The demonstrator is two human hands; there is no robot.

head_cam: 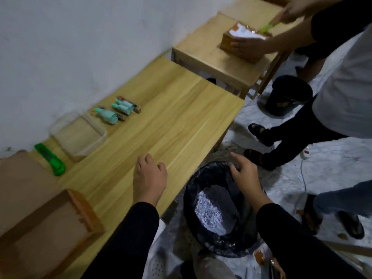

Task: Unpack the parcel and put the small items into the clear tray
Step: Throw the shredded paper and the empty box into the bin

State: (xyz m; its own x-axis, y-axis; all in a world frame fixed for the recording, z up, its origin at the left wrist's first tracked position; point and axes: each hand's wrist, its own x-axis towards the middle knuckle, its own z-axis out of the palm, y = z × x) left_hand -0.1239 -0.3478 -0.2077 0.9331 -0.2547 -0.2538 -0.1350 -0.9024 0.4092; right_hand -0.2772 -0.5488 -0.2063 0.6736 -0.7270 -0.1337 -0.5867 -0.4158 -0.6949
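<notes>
Left hand hovers palm down over the front edge of the bench. Its fingers are loose and slightly apart and hold nothing. Right hand is off the bench, over the rim of the bin. Its fingers are spread and grip nothing; can't tell if the fingertips touch the black liner. White paper lies inside the bin, which stands on the floor just beside the bench's front edge.

Open box sits at the near end of the bench, left of the left arm. Tray sits against the wall edge, about mid-length. Green cutter lies between box and tray, near the wall edge. Teal bottles lie on their sides along the wall edge, just beyond the tray and outside it, with small brown bits touching them; blur hides what those are.

Beyond the far end stands a table. A second person holds a second box on it with one hand and has a green tool in the other.
</notes>
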